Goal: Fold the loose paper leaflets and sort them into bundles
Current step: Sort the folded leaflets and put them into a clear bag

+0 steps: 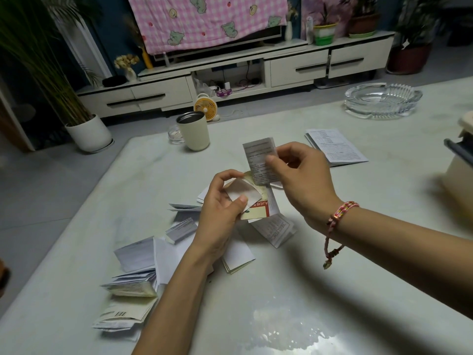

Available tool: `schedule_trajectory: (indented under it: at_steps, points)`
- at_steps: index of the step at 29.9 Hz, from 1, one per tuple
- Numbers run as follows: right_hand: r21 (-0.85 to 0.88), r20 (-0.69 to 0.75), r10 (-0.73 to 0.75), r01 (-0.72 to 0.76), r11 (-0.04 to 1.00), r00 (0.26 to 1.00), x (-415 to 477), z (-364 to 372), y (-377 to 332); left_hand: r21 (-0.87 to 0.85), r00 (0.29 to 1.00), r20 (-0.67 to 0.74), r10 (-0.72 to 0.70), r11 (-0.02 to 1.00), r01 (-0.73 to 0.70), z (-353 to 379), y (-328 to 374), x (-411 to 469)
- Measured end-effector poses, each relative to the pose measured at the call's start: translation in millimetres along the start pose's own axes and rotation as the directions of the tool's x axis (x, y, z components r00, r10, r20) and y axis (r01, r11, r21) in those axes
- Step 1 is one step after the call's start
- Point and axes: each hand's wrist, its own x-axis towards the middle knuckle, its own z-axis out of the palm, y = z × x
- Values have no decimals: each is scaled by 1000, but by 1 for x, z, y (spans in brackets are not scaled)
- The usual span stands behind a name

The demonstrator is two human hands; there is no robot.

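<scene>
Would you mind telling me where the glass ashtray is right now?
In the head view the glass ashtray sits far right on the table, beyond the flat leaflet.

Two hands: the left hand (220, 211) holds one small bundle (244, 192), the right hand (300, 175) pinches one printed leaflet (258, 157). On the desk (281, 290): one cream tumbler (193, 131) and one small glass dish (175, 137) near the far left corner, one large glass ashtray (383, 102) far right, one flat stack (335, 147) toward the right edge, and roughly ten folded leaflets (137, 272) on the left, overlapping.
</scene>
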Motion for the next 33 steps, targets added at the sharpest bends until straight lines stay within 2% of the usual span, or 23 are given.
schedule_trajectory:
  at_steps: [4, 8, 14, 19, 21, 23, 24, 26, 28, 30, 33]
  points:
    - [-81, -8, -25, 24, 996, 1000, -3, 0, 2, -8, 1000, 30, -1, 1000, 1, 3, 1, -1]
    - [-228, 49, 43, -31, 973, 998, -8, 0, 3, -12, 998, 60, -4, 1000, 4, 3, 0, -1]
    - [-301, 96, 139, -105, 948, 986, -11, 0, 3, 15, 999, 4, -49, 999, 48, 6, -1, -2]
    - [-363, 114, 122, -73, 929, 986, -14, 3, 8, 20, 994, -108, -22, 1000, 24, 10, -9, -3]
    - [-303, 143, 184, -134, 944, 972, -8, 0, 6, 13, 988, -154, -1, 1000, 3, 12, -10, -2]
    - [-155, 323, 294, -256, 954, 900, -9, -11, 4, -12, 989, -145, -5, 1000, 3, 20, -12, -4]
    - [-131, 442, 270, -236, 963, 855, -14, -15, 3, -6, 991, -135, 0, 1000, -1, 23, -12, -6]
    - [-268, 530, 155, -8, 963, 834, -29, -30, 9, 18, 996, -92, 9, 1000, -7, 35, -14, -11]
    - [-406, 470, 47, 169, 898, 881, -43, -48, 21, 58, 999, 4, 47, 997, -47, 52, -21, -21]
    - [-412, 415, -18, 206, 887, 910, -52, -61, 32, 149, 992, 96, 87, 984, -100, 62, -27, -30]
    - [-411, 408, -40, 223, 884, 912, -68, -78, 51, 244, 975, 203, 94, 959, -143, 72, -41, -40]
